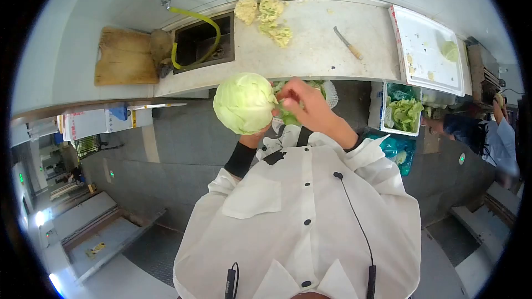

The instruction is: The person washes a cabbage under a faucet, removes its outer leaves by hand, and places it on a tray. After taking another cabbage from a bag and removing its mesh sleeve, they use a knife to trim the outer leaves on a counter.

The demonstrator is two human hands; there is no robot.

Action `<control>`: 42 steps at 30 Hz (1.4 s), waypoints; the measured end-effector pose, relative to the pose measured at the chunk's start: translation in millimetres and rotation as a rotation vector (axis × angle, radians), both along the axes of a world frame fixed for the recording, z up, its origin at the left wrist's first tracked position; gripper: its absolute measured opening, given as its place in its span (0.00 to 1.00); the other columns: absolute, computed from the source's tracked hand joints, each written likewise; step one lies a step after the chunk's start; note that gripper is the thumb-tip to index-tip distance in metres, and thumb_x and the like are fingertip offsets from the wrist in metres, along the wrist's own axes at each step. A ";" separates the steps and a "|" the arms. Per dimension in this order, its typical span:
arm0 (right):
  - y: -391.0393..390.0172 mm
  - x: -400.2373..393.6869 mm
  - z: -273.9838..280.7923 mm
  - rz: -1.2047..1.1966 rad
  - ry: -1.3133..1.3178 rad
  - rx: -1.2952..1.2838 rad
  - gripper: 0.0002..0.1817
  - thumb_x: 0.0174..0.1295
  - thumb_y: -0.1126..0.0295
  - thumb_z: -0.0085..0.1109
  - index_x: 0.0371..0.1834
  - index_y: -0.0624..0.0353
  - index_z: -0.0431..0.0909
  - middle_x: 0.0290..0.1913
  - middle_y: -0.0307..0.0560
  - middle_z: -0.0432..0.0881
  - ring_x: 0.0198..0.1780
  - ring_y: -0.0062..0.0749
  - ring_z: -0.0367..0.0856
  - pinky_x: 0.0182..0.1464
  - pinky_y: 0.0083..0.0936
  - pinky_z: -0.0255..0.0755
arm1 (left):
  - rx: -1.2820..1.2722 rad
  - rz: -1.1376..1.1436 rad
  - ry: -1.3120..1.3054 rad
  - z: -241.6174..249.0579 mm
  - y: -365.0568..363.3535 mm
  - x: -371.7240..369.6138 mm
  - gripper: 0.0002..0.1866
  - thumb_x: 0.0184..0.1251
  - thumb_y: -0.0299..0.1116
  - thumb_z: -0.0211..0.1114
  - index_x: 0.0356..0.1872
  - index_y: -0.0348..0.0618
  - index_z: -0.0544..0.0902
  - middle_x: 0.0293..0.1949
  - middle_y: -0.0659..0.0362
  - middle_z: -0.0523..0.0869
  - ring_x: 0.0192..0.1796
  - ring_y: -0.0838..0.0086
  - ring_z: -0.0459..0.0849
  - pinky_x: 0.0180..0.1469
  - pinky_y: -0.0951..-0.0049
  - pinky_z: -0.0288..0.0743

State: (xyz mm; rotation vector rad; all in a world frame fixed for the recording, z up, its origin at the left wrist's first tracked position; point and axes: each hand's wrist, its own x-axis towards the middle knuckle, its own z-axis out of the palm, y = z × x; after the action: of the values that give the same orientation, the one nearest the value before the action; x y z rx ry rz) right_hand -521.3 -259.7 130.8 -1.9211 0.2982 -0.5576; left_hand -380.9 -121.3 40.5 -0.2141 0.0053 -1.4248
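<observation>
A round pale green cabbage (244,103) is held up in front of the counter's front edge. My left hand (256,137) holds it from below, mostly hidden behind it. At the cabbage's right side is my right hand (306,105), its fingers bent at the leaves near the stem; whether they pinch a leaf is too small to tell. Below the hands, loose leaves (317,84) lie in a white basket (331,94), partly hidden by my right hand.
On the counter (310,61) lie cauliflower pieces (270,8) and a knife (348,43). A black sink (202,58) with a yellow-green hose, a wooden board (124,58), a white tray (432,50) and a leaf-filled crate (376,108) surround it. Another person (495,138) is at the far right.
</observation>
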 end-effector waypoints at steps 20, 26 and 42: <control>4.2 5.6 -35.0 -0.445 -0.002 -0.243 0.07 0.64 0.71 0.58 0.32 0.60 0.71 0.25 0.50 0.76 0.26 0.47 0.78 0.28 0.36 0.70 | 0.269 0.295 -0.054 5.0 -1.2 -22.0 0.33 0.69 0.56 0.48 0.71 0.50 0.59 0.68 0.51 0.63 0.54 0.49 0.72 0.35 0.58 0.84; 12.5 -4.6 -37.4 -0.213 0.036 0.074 0.08 0.63 0.69 0.60 0.35 0.61 0.74 0.25 0.48 0.78 0.24 0.35 0.78 0.28 0.28 0.70 | 0.061 0.144 -0.068 11.1 2.9 -5.3 0.28 0.69 0.53 0.51 0.64 0.48 0.69 0.66 0.52 0.65 0.47 0.57 0.70 0.36 0.62 0.76; 11.4 -12.6 -23.4 0.145 -0.027 0.526 0.02 0.61 0.76 0.62 0.36 0.60 0.79 0.33 0.35 0.81 0.32 0.14 0.75 0.36 0.15 0.70 | 0.191 0.081 -0.133 26.5 -1.2 -19.3 0.28 0.70 0.49 0.51 0.62 0.39 0.68 0.49 0.50 0.69 0.46 0.56 0.71 0.36 0.63 0.78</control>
State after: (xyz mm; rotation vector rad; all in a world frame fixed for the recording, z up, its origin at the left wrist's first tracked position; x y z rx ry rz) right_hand -533.9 -248.3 107.4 -1.4115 0.2550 -0.3626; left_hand -400.2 -122.5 67.0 0.0380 0.0229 -1.3465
